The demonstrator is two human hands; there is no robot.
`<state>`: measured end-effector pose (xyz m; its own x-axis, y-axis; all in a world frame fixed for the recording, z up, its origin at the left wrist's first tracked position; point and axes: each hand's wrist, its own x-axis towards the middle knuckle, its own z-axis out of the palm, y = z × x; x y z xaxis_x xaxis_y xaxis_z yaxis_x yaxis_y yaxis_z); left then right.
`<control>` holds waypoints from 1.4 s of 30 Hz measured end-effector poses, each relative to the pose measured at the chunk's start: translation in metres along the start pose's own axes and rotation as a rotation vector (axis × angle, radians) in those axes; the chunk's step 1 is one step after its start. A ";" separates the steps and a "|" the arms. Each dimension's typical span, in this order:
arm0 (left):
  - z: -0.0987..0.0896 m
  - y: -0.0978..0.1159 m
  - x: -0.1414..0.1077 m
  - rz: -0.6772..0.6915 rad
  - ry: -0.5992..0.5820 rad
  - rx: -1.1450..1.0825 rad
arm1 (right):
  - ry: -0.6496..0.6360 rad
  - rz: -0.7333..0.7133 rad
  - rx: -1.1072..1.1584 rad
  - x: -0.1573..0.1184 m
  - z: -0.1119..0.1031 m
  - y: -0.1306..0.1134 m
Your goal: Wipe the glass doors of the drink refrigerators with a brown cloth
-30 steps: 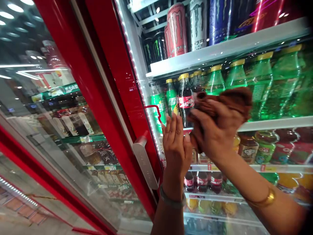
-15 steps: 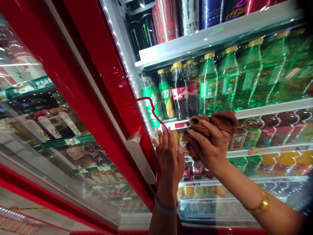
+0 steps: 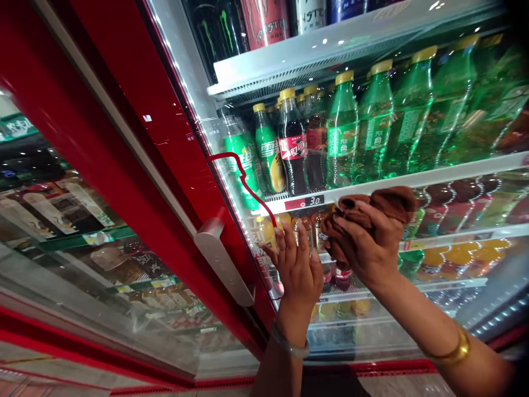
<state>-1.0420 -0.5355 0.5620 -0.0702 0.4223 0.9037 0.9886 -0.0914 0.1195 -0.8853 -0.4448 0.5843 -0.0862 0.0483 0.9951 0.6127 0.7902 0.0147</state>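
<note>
My left hand (image 3: 298,270), a grey bangle at its wrist, is raised with fingers stretched out and somewhat apart against the glass door of a drinks fridge. Its fingertips are at the lower end of a red line (image 3: 253,194) on the glass. Just to the right, my right hand (image 3: 378,248) grips a bunched brown cloth (image 3: 394,203) close to the same glass. Behind the pane stand a cola bottle (image 3: 294,146) and several green soda bottles (image 3: 342,132). Whether the cloth touches the glass, I cannot tell.
A silver door handle (image 3: 225,262) sticks out from the red door frame (image 3: 165,143), left of my left hand. Energy drink cans (image 3: 266,22) line the upper shelf. Further left, another glass-fronted cabinet holds packaged goods (image 3: 61,212).
The view has shifted, so the shelves sit further left and higher. My left hand's fingers have spread and sit lower on the glass. My right hand with the cloth has moved right.
</note>
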 end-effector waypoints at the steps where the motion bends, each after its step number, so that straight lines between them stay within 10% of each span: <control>1: 0.002 0.001 0.000 0.001 0.001 -0.008 | 0.035 0.004 0.027 0.008 0.006 -0.006; 6: 0.015 0.000 -0.011 0.014 0.020 -0.065 | -0.038 -0.167 0.125 -0.010 0.016 -0.025; 11: 0.029 0.019 -0.013 0.011 0.018 -0.048 | -0.202 -0.213 0.083 -0.055 -0.023 0.029; 19: 0.054 0.057 0.002 0.063 0.069 0.020 | -0.002 -0.091 0.144 -0.006 -0.016 0.047; 26: 0.065 0.081 -0.004 0.103 -0.005 0.049 | -0.204 -0.202 0.104 -0.058 -0.053 0.106; 30: 0.080 0.111 0.009 0.173 0.026 0.062 | 0.010 -0.016 0.030 -0.019 -0.065 0.144; 34: 0.092 0.129 0.019 0.148 0.036 -0.005 | 0.076 0.003 0.054 0.008 -0.055 0.131; 42: 0.097 0.153 0.029 0.063 0.039 0.052 | -0.140 -0.120 0.144 -0.070 -0.087 0.179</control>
<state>-0.8800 -0.4495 0.5659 -0.0117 0.3820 0.9241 0.9967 -0.0693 0.0412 -0.7015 -0.3595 0.5262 -0.2662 0.0248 0.9636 0.4740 0.8738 0.1084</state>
